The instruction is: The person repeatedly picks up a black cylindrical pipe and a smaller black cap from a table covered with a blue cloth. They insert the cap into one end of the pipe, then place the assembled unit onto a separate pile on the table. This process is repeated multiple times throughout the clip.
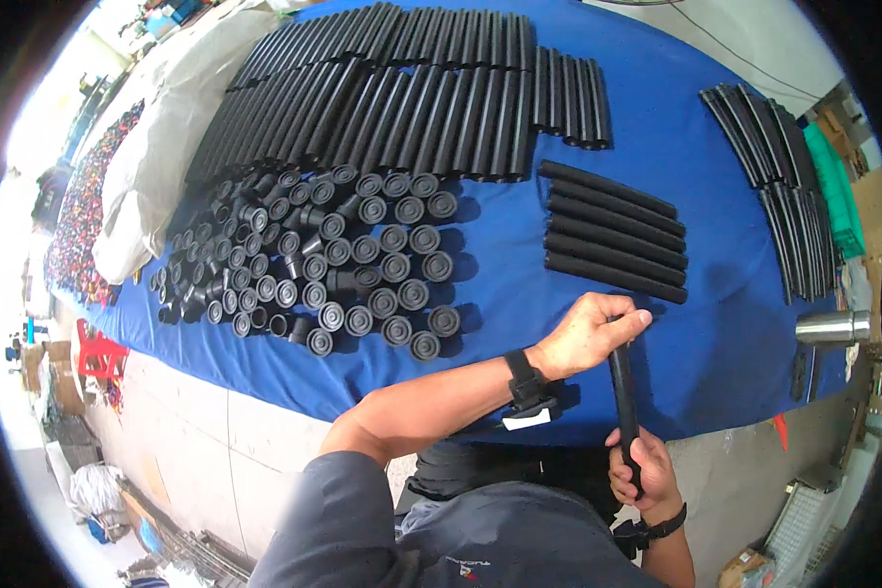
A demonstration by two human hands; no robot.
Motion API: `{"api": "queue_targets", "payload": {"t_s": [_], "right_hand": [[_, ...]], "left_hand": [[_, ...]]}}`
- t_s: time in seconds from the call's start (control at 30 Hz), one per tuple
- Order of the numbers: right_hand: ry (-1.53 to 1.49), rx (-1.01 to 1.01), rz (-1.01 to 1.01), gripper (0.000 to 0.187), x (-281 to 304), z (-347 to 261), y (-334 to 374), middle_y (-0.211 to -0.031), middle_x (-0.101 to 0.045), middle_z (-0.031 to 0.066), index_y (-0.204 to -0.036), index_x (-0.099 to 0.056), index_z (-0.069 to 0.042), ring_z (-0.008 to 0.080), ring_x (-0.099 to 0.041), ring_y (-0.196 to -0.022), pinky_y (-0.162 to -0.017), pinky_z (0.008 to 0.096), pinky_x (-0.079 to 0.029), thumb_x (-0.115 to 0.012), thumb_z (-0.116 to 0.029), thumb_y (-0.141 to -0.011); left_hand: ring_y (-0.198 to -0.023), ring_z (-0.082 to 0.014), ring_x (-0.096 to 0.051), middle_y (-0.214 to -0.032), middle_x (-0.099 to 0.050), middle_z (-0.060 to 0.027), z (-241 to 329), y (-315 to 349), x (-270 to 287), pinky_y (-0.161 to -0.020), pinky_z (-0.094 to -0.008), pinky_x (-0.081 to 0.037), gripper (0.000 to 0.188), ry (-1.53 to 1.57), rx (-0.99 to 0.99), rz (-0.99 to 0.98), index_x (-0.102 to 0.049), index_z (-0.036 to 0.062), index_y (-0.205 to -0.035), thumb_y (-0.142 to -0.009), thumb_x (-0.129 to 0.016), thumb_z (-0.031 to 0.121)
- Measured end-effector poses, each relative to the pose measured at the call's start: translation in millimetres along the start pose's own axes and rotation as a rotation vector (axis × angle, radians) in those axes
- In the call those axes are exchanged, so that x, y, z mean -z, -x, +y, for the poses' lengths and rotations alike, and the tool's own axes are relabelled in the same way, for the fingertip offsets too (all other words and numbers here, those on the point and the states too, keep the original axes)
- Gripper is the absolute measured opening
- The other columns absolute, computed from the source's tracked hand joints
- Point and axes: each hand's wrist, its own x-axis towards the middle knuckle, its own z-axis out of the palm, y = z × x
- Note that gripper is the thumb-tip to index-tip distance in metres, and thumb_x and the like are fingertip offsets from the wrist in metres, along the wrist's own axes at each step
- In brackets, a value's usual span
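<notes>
- White sheet (167,137): lies along the left edge of the blue table (720,343).
- Black caps (395,266): spread loosely over the left half, some upright, some on their sides. Caution: the left forearm lies near them; a sideways sweep could roll caps off the near edge.
- Tube rows (426,113): packed side by side along the far edge.
- Left hand (586,338): over the near edge, right of its middle, closed around the upper end of the held tube. Whether anything covers that end cannot be told.
- Five tubes (615,233): side by side, just beyond the left hand. Caution: a knock from the knuckles could roll them apart.
- Held tube (623,392): slants across the near edge.
- Right hand (647,468): off the near edge, fingers wrapped around the lower end. Caution: a loosened grip could drop the tube.
- Tube stack (799,245): at the right edge. Caution: tugging the cloth could spill it.
</notes>
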Motion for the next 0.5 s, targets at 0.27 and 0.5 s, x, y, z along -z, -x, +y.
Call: {"api": "queue_targets", "payload": {"t_s": [0.27,0.5], "right_hand": [[-0.363,0.059,-0.113,0.066,8.5,7.6,12.2,-0.07,-0.06,0.0165,-0.132,-0.047,0.013,0.0142,-0.051,-0.041,-0.033,0.0271,-0.039,-0.037,-0.047,-0.108],[0.491,0.237,0.248,0.039,4.7,-1.3,11.3,-0.076,-0.065,0.0112,-0.123,-0.057,0.007,0.0104,-0.053,-0.046,-0.038,0.0233,-0.04,-0.055,-0.025,-0.101]], "left_hand": [[-0.055,-0.0036,-0.044,-0.064,-0.05,0.0062,8.9,1.8,-0.4,-0.048,-0.0231,-0.035,0.037,0.196,0.038,-0.107,-0.063,0.0074,-0.08,-0.102,-0.063,0.037],[-0.053,-0.0032,-0.045,-0.062,-0.051,0.0059,4.6,-4.0,2.0,-0.046,-0.0224,-0.035,0.032,-0.06,0.048,-0.057,-0.064,0.0083,-0.082,-0.1,-0.066,0.035]]}}
